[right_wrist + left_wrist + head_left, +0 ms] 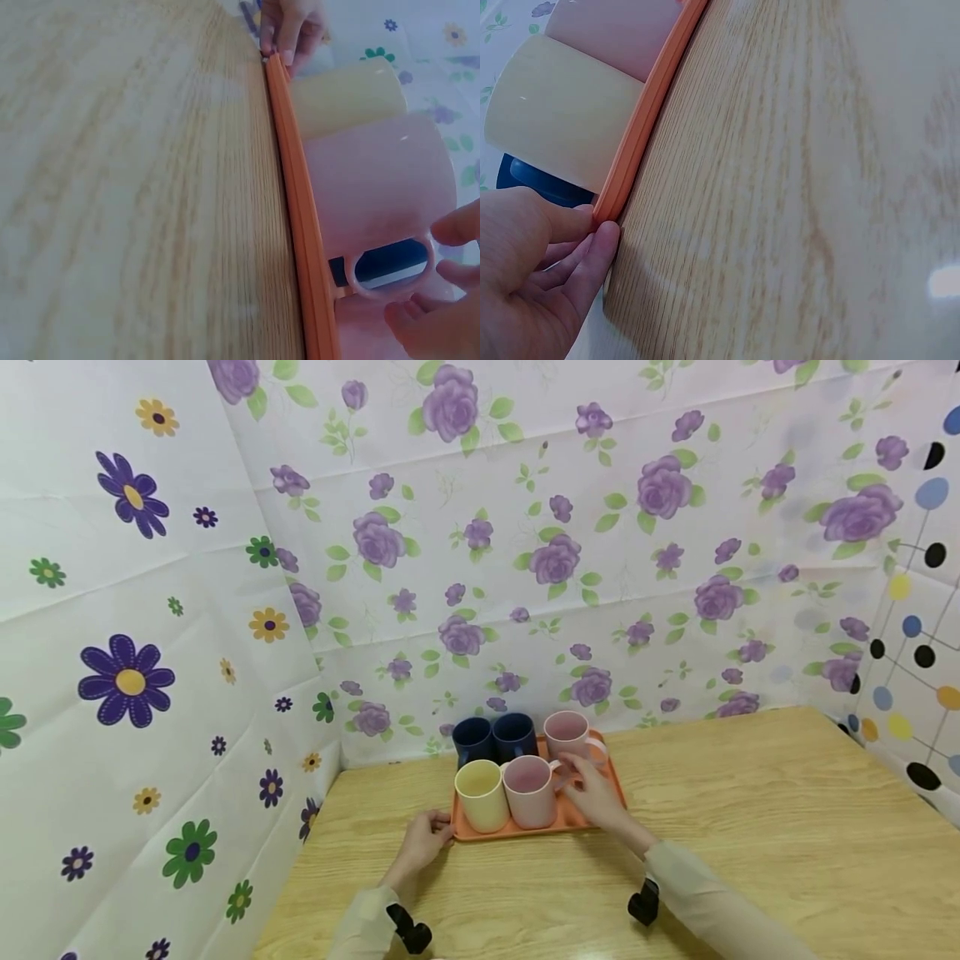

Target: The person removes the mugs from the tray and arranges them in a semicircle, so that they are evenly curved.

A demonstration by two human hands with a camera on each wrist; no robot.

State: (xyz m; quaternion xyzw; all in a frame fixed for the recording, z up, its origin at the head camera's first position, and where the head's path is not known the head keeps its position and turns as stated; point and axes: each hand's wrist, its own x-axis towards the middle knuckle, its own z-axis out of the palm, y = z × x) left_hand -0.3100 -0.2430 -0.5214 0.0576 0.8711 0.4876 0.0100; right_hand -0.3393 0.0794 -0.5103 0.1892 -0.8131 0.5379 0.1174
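An orange tray [611,781] on the wooden table carries several mugs. At its front stand a yellow mug [483,806] and a pink mug [532,802]; behind them are two dark blue mugs [514,745] and a second pink mug [566,748]. My left hand [425,839] pinches the tray's front left corner between thumb and fingers. My right hand [596,793] is at the front pink mug's handle [390,291], its thumb and fingers spread apart around the loop. In the right wrist view, part of this hand is cut off by the frame edge.
The tray stands near the back edge of the wooden table [750,827], close to a wall covering [510,552] with purple flowers. A daisy-patterned covering [187,735] rises along the left side, and a dotted one [922,635] along the right.
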